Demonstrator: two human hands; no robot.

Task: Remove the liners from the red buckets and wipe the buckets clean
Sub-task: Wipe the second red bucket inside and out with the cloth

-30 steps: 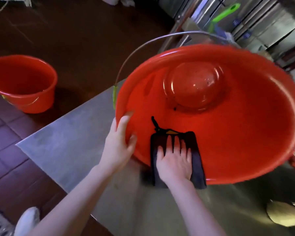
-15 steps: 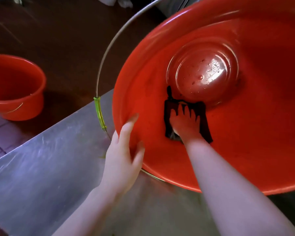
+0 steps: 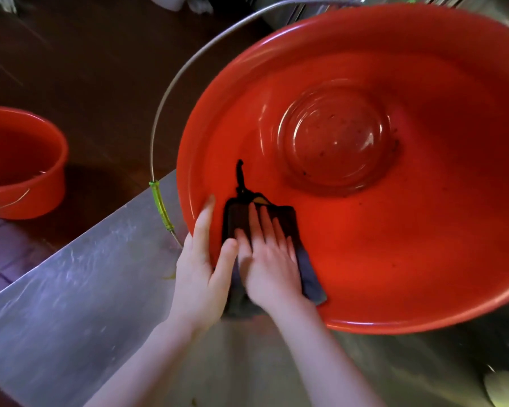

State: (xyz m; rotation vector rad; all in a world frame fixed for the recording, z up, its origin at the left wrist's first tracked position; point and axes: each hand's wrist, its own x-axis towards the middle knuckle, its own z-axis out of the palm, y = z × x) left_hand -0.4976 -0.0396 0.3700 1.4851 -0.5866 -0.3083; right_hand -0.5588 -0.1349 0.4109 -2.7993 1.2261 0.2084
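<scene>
No words, numbers, brand marks or signs can be read anywhere in view. The red bucket (image 3: pixel 394 245), the dark cloth (image 3: pixel 236 218) and the metal table (image 3: pixel 71 304) show plain surfaces with no legible lettering.

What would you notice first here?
The big red bucket, tipped toward the camera on the steel table, fills the right side. Near its lower rim the right hand presses a dark cloth against the inside, while the left hand holds the rim. A second red bucket sits on the floor at far left.
</scene>
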